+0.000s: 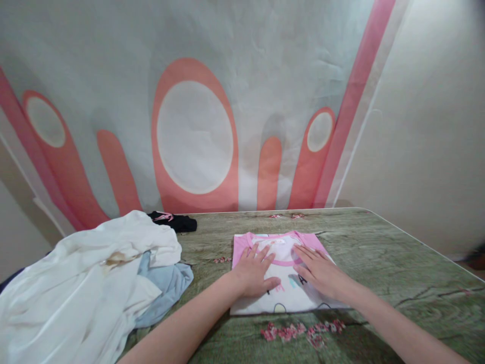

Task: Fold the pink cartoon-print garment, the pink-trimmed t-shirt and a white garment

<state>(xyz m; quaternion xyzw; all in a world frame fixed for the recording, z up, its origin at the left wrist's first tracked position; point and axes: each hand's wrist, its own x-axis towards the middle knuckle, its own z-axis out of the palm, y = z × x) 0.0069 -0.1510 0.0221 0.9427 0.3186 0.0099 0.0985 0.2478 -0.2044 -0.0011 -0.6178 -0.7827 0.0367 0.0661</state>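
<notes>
A folded T-shirt [282, 298], white with pink shoulders, a pink neckband and printed letters, lies flat with its collar toward the far side of the table. My left hand [254, 273] rests on its left half, fingers spread and palm down. On the right half lies my right hand [320, 270], also flat, with fingers stretched toward the collar. Both hands press on the cloth without gripping it. Parts of the lettering are hidden under them.
A loose heap of white cloth [83, 283] covers the table's left side, with a light blue garment [166, 288] under it. Behind sits a black garment [180, 223]. The table [379, 263] has a wood-grain, blossom-print top and meets a patterned backdrop [197, 136].
</notes>
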